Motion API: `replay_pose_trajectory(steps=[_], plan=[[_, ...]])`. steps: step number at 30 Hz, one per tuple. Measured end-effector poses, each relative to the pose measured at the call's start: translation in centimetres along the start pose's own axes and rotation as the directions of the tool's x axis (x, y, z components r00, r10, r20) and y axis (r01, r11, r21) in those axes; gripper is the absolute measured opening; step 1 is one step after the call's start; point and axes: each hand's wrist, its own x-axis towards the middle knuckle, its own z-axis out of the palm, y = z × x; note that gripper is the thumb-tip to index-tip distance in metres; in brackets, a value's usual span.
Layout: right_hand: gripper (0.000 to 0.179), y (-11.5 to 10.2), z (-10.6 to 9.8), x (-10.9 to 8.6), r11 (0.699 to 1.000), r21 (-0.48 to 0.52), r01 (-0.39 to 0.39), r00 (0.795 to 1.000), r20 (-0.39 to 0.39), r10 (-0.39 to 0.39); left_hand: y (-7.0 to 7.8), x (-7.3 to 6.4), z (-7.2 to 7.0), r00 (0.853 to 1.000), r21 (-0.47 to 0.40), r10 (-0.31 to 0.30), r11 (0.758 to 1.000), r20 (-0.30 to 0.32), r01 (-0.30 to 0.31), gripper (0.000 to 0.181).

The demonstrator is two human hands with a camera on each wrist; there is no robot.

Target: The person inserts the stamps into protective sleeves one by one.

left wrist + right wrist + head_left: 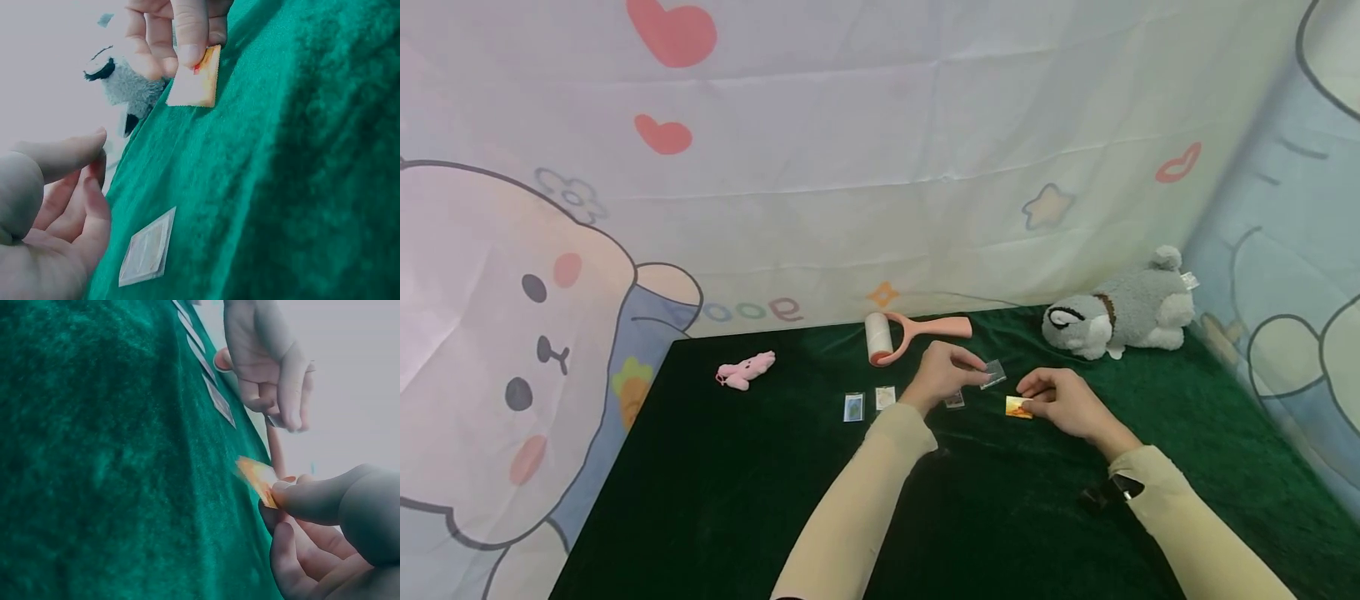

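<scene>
Between its thumb and fingers, my left hand pinches a small clear plastic sleeve above the cloth. My right hand grips a yellow-orange stamp by one edge; its toothed border shows in the left wrist view. The two hands are apart, with sleeve and stamp not touching. Several sleeved stamps lie in a row on the cloth: a blue one, a pale one, and a darker one below the left hand. The left hand and forearm may hide part of that row.
Dark green cloth covers the table. Behind the hands lies a lint roller with a pink handle. A grey plush dog rests at the back right, and a small pink plush toy at the left. A printed curtain hangs behind.
</scene>
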Motion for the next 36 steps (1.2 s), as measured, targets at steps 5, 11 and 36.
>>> replay_pose_trajectory(steps=[5,11,36], plan=[[0.014,-0.5,0.0,0.0,1.0,0.016,0.024,1.0,-0.019,-0.024,-0.2,-0.7,-0.6,0.999,-0.031,0.02,0.999,0.031,-0.019,0.02],[0.008,-0.9,-0.2,0.4,0.995,-0.03,0.096,0.994,-0.052,-0.098,-0.2,-1.7,-1.3,0.996,-0.016,0.066,0.998,0.052,-0.066,0.025],[0.01,-4.2,1.5,1.2,0.985,0.001,0.171,0.983,-0.074,-0.17,-1.6,-6.2,-4.4,0.998,0.12,0.064,0.991,-0.004,-0.063,0.015]])
